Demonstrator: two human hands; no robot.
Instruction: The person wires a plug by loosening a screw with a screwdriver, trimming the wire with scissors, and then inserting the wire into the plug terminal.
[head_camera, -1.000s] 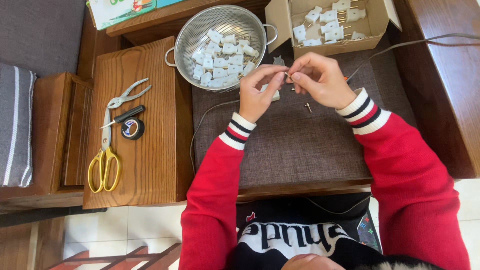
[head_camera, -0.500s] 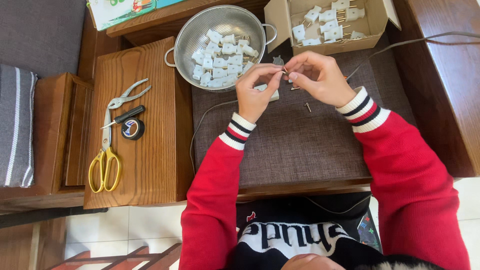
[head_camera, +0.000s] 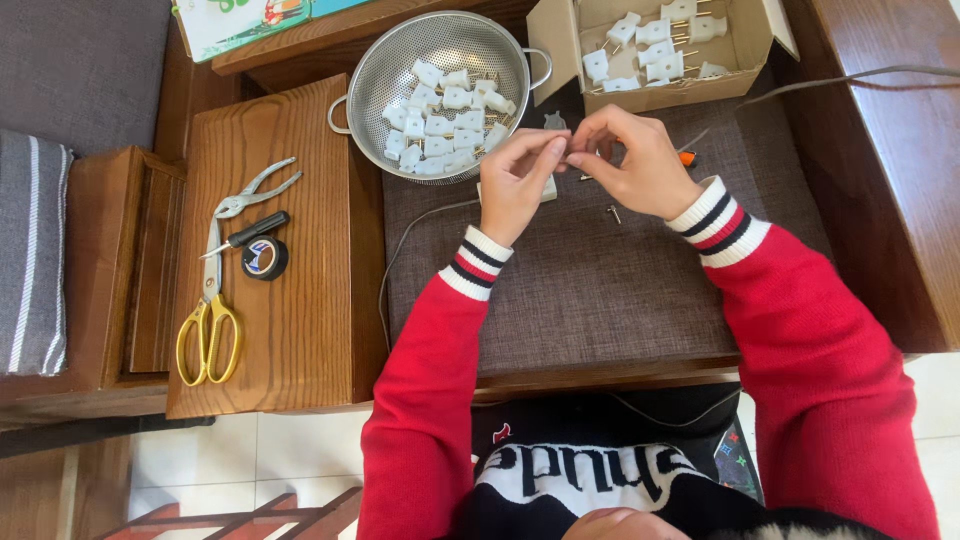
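Pinching together just in front of the metal colander (head_camera: 440, 60) of white plugs, left hand (head_camera: 515, 180) and right hand (head_camera: 630, 160) are closing fingertips on a small part too hidden to identify, having drifted slightly nearer the colander, assembly continuing.

Cardboard box (head_camera: 745, 45): open, brown, flaps folded outward, at the far right of the brown woven mat (head_camera: 600, 290), just beside the metal colander (head_camera: 372, 75); holds white plug pieces (head_camera: 655, 45) with metal prongs; Printed package (head_camera: 235, 22): flat, white with green and red print, cut off by the picture's top edge, lying on the wooden ledge (head_camera: 330, 40) at the far left, behind the colander; no signs or screens in view.
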